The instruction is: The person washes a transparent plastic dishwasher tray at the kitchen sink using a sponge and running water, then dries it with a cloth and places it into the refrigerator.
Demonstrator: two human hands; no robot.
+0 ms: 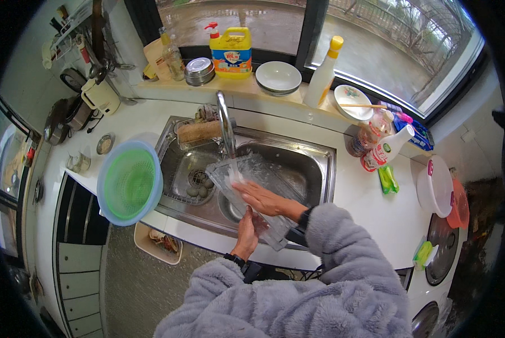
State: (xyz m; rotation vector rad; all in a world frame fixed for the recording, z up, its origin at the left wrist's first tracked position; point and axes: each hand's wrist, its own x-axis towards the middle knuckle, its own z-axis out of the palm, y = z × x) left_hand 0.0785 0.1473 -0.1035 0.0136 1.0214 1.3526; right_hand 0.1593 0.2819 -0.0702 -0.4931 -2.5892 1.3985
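Note:
A clear plastic container (256, 171) is tilted over the double-bowl steel sink (329, 177). My left hand (247, 234) grips its near side, with the thumb up along the edge and the other fingers partly hidden by the plastic. Flat against the container lies my right hand (261, 199), its fingers extended and grasping nothing. Water runs from the chrome faucet (225, 114) onto the container, just above my right fingers. In the left bowl, several greenish egg-shaped objects (199, 191) rest beside the drain.
A blue basin (102, 186) holding a green colander (130, 181) stands left of the sink. A loofah (199, 132) sits in a wire rack behind. Along the sill are a yellow detergent jug (231, 53) and bowls (278, 77). White bottle (389, 148) stands right; bin (144, 243) below.

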